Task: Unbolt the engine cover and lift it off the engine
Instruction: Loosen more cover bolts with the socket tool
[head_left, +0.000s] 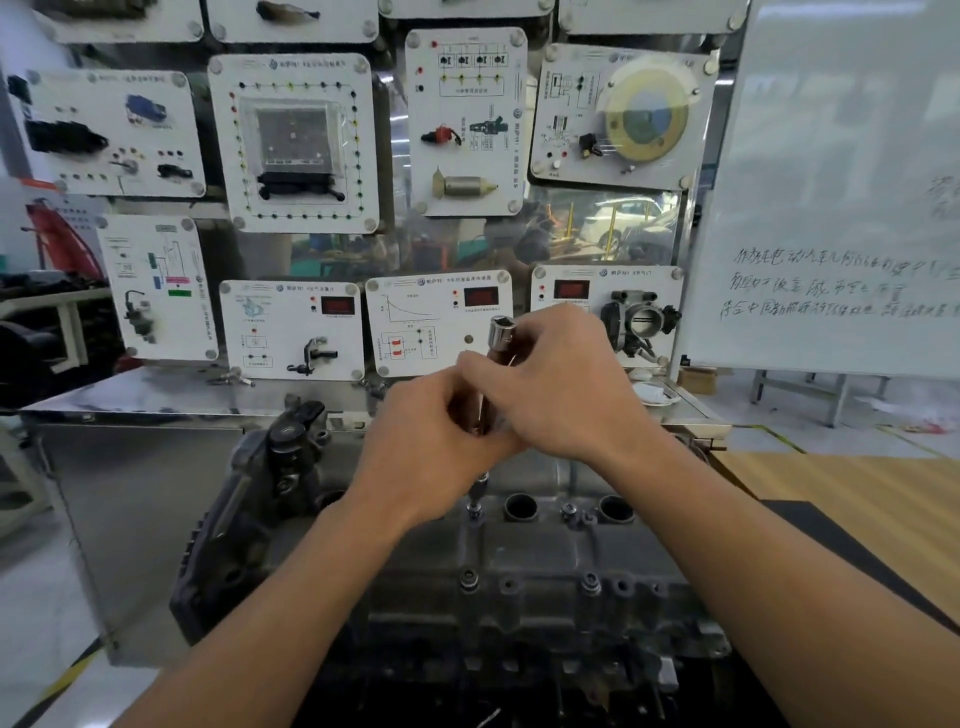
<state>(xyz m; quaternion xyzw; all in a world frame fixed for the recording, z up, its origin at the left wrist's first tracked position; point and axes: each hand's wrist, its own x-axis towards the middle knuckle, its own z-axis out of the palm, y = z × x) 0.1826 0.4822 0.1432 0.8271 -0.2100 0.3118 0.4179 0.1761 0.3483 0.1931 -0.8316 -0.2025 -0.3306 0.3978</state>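
The grey metal engine cover (535, 556) lies on top of the engine in front of me, with round plug holes and several bolts along its edges. A chrome socket wrench (500, 335) stands nearly upright, its lower end (475, 501) seated on a bolt near the cover's far edge. My left hand (431, 452) is closed around the lower shaft. My right hand (561, 384) wraps the upper shaft just under the open socket end. A bolt (469, 578) and another bolt (590, 582) sit along the near edge.
A black plastic housing (244, 514) sits at the engine's left end. Behind stands a metal shelf (156, 397) under a display board of white panels (293, 143). A whiteboard (831, 208) is at right, a wooden table (852, 493) below it.
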